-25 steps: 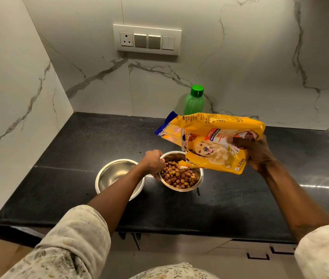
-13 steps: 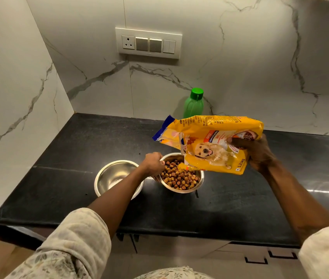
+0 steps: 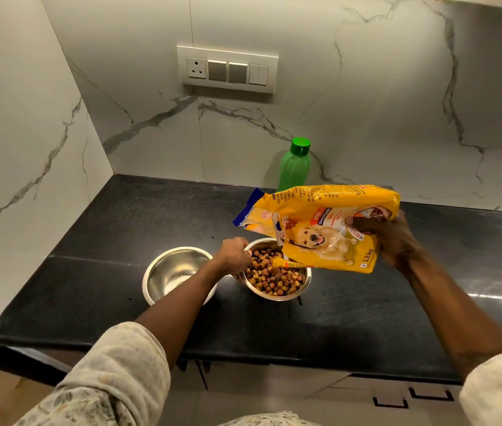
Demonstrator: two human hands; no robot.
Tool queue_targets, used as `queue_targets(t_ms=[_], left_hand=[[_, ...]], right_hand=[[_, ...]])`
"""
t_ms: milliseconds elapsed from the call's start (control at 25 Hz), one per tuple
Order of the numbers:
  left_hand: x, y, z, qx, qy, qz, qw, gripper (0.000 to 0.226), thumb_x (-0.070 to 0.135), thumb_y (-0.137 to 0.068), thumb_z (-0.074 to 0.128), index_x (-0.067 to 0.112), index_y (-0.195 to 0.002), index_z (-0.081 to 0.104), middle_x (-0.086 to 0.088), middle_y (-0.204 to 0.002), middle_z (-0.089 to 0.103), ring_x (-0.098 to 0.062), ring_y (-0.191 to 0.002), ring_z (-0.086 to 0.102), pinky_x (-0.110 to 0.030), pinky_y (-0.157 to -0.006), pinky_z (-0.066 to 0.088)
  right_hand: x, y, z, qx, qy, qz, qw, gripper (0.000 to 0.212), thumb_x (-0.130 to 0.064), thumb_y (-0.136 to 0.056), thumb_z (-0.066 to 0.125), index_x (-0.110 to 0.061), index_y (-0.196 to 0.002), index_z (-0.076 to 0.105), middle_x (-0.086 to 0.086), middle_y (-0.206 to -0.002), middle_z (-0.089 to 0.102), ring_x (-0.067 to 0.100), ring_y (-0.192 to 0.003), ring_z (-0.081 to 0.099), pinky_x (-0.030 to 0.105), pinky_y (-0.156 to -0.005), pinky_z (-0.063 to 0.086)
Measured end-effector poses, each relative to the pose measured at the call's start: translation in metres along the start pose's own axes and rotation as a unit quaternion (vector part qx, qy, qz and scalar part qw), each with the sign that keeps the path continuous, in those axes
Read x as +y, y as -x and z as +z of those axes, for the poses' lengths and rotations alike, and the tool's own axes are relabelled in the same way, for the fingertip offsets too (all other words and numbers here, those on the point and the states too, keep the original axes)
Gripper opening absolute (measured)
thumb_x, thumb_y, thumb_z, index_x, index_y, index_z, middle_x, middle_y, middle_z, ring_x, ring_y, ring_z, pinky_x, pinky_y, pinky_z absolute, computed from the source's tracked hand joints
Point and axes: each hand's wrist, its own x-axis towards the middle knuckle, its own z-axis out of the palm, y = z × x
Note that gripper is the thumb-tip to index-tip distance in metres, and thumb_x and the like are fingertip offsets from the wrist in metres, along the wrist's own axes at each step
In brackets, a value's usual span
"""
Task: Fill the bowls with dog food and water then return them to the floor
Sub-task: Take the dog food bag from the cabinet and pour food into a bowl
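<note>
Yellow dog food bag (image 3: 320, 229), clenched in right hand (image 3: 394, 238), tilted over kibble bowl (image 3: 277, 298); left hand (image 3: 234, 255) curled round its nine-o'clock rim.

A black stone counter (image 3: 120, 241) carries two steel bowls side by side, just apart: the left bowl (image 3: 176, 272) bare inside, the right bowl (image 3: 277, 299) holding kibble (image 3: 274, 276). A green bottle (image 3: 294, 167) apparently stands at the back wall, its base hidden.

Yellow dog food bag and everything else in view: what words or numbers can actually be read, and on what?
"1.2kg": lower corner of the yellow bag, turned sideways.
Brand name, orange banner and small print on it: too blurred to read.
No text seen on the green bottle or the switch plate.
</note>
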Motion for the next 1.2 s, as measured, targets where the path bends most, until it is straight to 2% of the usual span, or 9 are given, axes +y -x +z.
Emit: queue_targets(t_ms=[240, 440, 520, 600, 680, 800, 1000, 1120, 1200], left_hand=[[-0.006, 0.003, 0.005, 0.003, -0.02, -0.006, 1.0, 0.021, 0.019, -0.103, 0.056, 0.011, -0.121, 0.062, -0.013, -0.113, 0.069, -0.026, -0.099, 0.073, -0.042, -0.081, 0.065], [-0.011, 0.005, 0.01, 0.011, -0.042, -0.006, 0.999, 0.022, 0.019, -0.102, 0.057, 0.013, -0.122, 0.063, -0.012, -0.116, 0.069, -0.02, -0.095, 0.067, -0.032, -0.073, 0.059], [-0.011, 0.005, 0.011, 0.015, -0.057, 0.003, 0.998, 0.024, 0.019, -0.102, 0.057, 0.012, -0.124, 0.062, -0.012, -0.118, 0.069, -0.018, -0.094, 0.063, -0.029, -0.071, 0.053], [-0.009, 0.007, 0.01, 0.006, -0.068, -0.002, 0.998, 0.024, 0.02, -0.102, 0.057, 0.012, -0.125, 0.061, -0.013, -0.119, 0.068, -0.02, -0.094, 0.064, -0.03, -0.069, 0.054], [-0.006, 0.009, 0.007, -0.009, -0.086, -0.005, 0.996, 0.027, 0.022, -0.102, 0.058, 0.011, -0.126, 0.06, -0.014, -0.121, 0.067, -0.025, -0.101, 0.068, -0.034, -0.074, 0.059], [-0.002, 0.012, -0.001, -0.01, -0.126, 0.028, 0.992, 0.038, 0.025, -0.098, 0.064, 0.011, -0.134, 0.057, -0.016, -0.129, 0.065, -0.029, -0.116, 0.064, -0.034, -0.084, 0.053], [0.014, 0.03, -0.013, -0.009, -0.095, 0.093, 0.991, 0.073, 0.025, -0.085, 0.077, 0.019, -0.151, 0.048, -0.011, -0.148, 0.058, -0.03, -0.135, 0.054, -0.04, -0.11, 0.047], [0.034, 0.047, -0.023, -0.124, 0.053, 0.118, 0.984, 0.094, 0.029, -0.076, 0.09, 0.026, -0.155, 0.04, -0.005, -0.155, 0.052, -0.026, -0.138, 0.054, -0.047, -0.115, 0.046], [0.05, 0.06, -0.03, -0.16, 0.145, 0.154, 0.964, 0.096, 0.029, -0.072, 0.094, 0.029, -0.152, 0.043, 0.002, -0.153, 0.054, -0.02, -0.139, 0.054, -0.049, -0.117, 0.044]], right_hand=[[0.022, 0.009, -0.008, 0.037, -0.028, 0.039, 0.998, 0.05, -0.006, -0.069, 0.082, -0.019, -0.117, 0.076, 0.012, -0.116, 0.079, 0.034, -0.106, 0.076, 0.045, -0.079, 0.067], [0.044, 0.018, -0.014, 0.066, -0.073, 0.076, 0.992, 0.043, -0.006, -0.071, 0.083, -0.02, -0.112, 0.08, 0.015, -0.118, 0.078, 0.034, -0.105, 0.077, 0.051, -0.081, 0.066], [0.05, 0.021, -0.016, 0.076, -0.095, 0.08, 0.989, 0.044, -0.005, -0.074, 0.082, -0.018, -0.116, 0.078, 0.016, -0.12, 0.077, 0.036, -0.107, 0.076, 0.05, -0.08, 0.066], [0.055, 0.024, -0.014, 0.085, -0.116, 0.086, 0.986, 0.05, -0.004, -0.075, 0.08, -0.014, -0.123, 0.074, 0.018, -0.123, 0.076, 0.038, -0.11, 0.075, 0.053, -0.082, 0.065], [0.058, 0.026, -0.011, 0.086, -0.133, 0.093, 0.983, 0.057, -0.003, -0.076, 0.079, -0.009, -0.132, 0.069, 0.02, -0.127, 0.073, 0.041, -0.115, 0.072, 0.06, -0.091, 0.06], [0.063, 0.029, -0.006, 0.084, -0.164, 0.094, 0.978, 0.059, -0.005, -0.077, 0.08, -0.01, -0.135, 0.068, 0.021, -0.131, 0.071, 0.042, -0.118, 0.07, 0.062, -0.094, 0.059], [0.071, 0.031, 0.017, 0.069, -0.297, 0.109, 0.946, 0.055, -0.008, -0.093, 0.067, -0.014, -0.147, 0.058, 0.021, -0.143, 0.064, 0.045, -0.131, 0.061, 0.068, -0.106, 0.048], [0.067, 0.028, 0.048, 0.076, -0.38, 0.116, 0.915, 0.051, -0.011, -0.098, 0.063, -0.017, -0.148, 0.056, 0.019, -0.145, 0.062, 0.044, -0.135, 0.058, 0.07, -0.11, 0.043], [0.057, 0.025, 0.071, 0.08, -0.41, 0.115, 0.901, 0.05, -0.011, -0.101, 0.06, -0.016, -0.15, 0.055, 0.02, -0.146, 0.062, 0.045, -0.136, 0.057, 0.07, -0.11, 0.044]])
